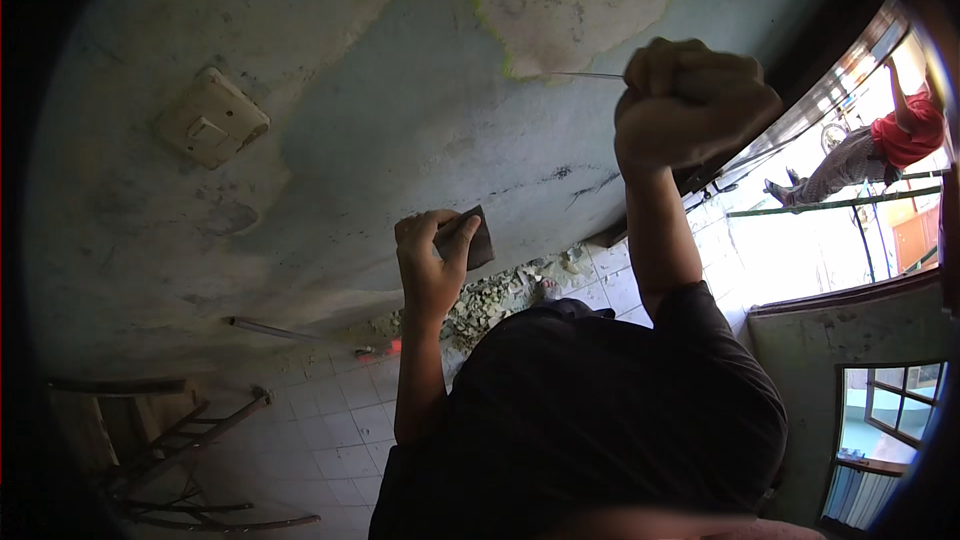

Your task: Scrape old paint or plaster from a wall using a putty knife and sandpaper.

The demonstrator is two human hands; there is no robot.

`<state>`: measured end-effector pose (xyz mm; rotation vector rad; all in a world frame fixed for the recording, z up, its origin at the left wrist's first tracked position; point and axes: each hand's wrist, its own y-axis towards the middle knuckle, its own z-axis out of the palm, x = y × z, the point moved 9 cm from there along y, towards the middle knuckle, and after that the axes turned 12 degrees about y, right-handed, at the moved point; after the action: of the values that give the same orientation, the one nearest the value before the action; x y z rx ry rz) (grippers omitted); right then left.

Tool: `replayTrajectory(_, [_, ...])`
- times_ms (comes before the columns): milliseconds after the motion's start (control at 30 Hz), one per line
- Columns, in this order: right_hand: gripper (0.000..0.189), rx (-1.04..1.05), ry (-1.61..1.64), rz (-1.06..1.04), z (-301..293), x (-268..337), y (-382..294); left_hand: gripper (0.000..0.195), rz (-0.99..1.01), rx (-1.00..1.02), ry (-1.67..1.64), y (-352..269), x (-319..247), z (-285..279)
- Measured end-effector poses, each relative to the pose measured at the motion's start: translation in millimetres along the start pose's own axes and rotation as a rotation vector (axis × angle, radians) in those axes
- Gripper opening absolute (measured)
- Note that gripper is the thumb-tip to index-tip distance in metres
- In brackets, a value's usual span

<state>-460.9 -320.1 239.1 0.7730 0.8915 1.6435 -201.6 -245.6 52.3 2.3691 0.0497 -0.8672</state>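
My right hand (694, 105) is raised in a fist close to the wall. From it juts a thin metal blade (589, 75), seen nearly edge-on, with its tip at the lower edge of a bare plaster patch (555, 22); its handle is hidden in my fist. Lower down, my left hand (431, 255) pinches a flat, dark rectangular piece (481, 244) between thumb and fingers. What that piece is made of I cannot tell. Around the patch, the wall (420, 105) carries pale blue-green paint with peeled and stained areas.
A light switch (214, 120) sits on the wall at left. Paint and plaster debris (487, 307) lies along the wall's foot on the tiled floor (337, 412). A wooden ladder (202, 427) is at lower left. Outside the opening, a person in red (907, 124) is on scaffolding (832, 204).
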Motion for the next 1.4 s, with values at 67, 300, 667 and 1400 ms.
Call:
replayTrajectory(67, [0.054, -0.078, 0.11, 0.02, -8, 0, 0, 0.02, 0.032, -0.012, 0.027, -2, -2, -2])
replayTrajectory(300, [0.05, -0.043, 0.182, 0.089, -1, 7, 4, 0.02, 0.023, -0.043, 0.011, -5, -5, -6])
replayTrajectory(667, [0.047, 0.087, 0.003, 0.029, 8, -23, -23, 0.021, 0.002, -0.05, -0.006, -9, -4, -4])
replayTrajectory(1400, [0.046, 0.107, -0.017, 0.067, 16, -28, -23, 0.025, -0.024, -0.012, -0.012, -7, -1, 3])
